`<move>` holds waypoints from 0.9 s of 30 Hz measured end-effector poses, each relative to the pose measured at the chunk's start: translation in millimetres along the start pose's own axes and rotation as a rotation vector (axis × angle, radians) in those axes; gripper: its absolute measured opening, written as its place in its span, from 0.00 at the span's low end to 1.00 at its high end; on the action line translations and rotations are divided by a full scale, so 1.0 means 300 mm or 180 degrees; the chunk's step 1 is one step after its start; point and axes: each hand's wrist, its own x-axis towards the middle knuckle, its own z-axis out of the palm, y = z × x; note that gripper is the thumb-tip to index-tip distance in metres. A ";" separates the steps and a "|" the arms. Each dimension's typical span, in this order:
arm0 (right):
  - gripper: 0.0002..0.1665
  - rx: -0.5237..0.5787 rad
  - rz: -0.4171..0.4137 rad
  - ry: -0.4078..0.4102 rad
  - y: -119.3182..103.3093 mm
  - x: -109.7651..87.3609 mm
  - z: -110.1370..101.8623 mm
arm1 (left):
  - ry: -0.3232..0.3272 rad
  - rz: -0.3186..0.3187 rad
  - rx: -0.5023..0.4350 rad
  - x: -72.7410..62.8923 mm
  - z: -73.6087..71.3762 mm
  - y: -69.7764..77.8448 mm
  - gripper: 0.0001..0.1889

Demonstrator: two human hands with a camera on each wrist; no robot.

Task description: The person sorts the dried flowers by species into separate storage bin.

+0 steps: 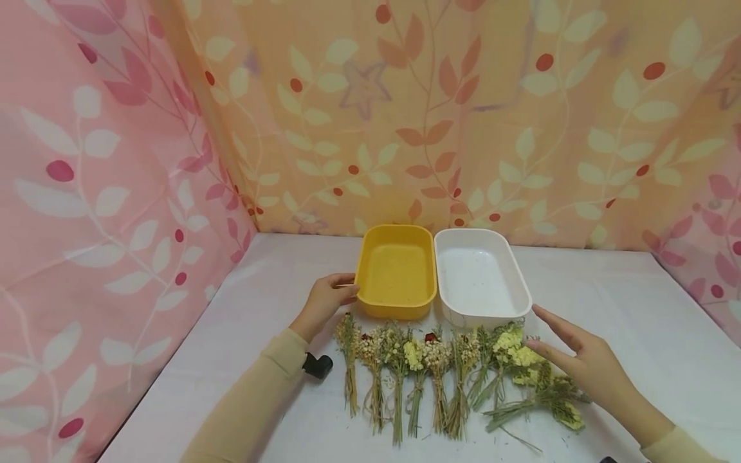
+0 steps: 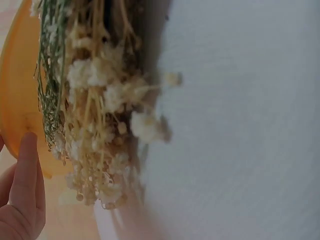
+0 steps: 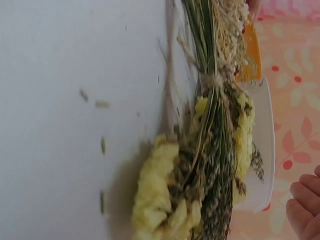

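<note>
A yellow plastic tub (image 1: 396, 310) and a white plastic tub (image 1: 485, 318) stand side by side, both with bare insides. My left hand (image 1: 327, 301) is at the left wall of the yellow tub, its fingertips right at the rim. The fingers are stretched out, as the left wrist view also shows. At the front right corner of the white tub, my right hand (image 1: 590, 360) has its index finger extended to the rim and its thumb over the flowers. In front of the tubs lies a row of dried flower bundles (image 1: 437, 357), tied with twine.
The rightmost bundle (image 1: 515, 408) lies slanted, its yellow blooms beneath my right hand. Small stem bits (image 3: 102, 145) are scattered on the white tabletop (image 1: 278, 270). A patterned curtain (image 1: 324, 141) hangs behind the tubs, with pink cloth (image 1: 116, 212) at the left.
</note>
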 end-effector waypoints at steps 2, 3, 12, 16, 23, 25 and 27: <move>0.41 0.0023 0.0024 0.0025 -0.007 -0.014 0.012 | 0.0012 -0.0020 -0.0046 -0.004 0.000 -0.005 0.22; 0.40 0.0018 0.0044 0.0039 -0.011 -0.021 0.019 | 0.0016 -0.0033 -0.0059 -0.005 -0.001 -0.009 0.22; 0.34 0.0287 0.0092 0.0152 -0.039 -0.079 0.052 | 0.0018 -0.0028 -0.0182 0.012 -0.008 -0.021 0.22; 0.35 0.0610 0.0247 -0.0007 -0.052 -0.097 0.064 | 0.0066 -0.0071 -0.0207 0.015 -0.009 -0.018 0.22; 0.38 0.0859 0.0498 -0.0128 -0.059 -0.126 0.086 | 0.0075 -0.0105 -0.0189 0.015 -0.008 -0.017 0.22; 0.38 0.0917 0.0555 -0.0140 -0.058 -0.131 0.088 | 0.0085 -0.0095 -0.0208 0.017 -0.008 -0.020 0.22; 0.38 0.0958 0.0621 -0.0163 -0.056 -0.136 0.090 | 0.0099 -0.0115 -0.0221 0.017 -0.008 -0.023 0.22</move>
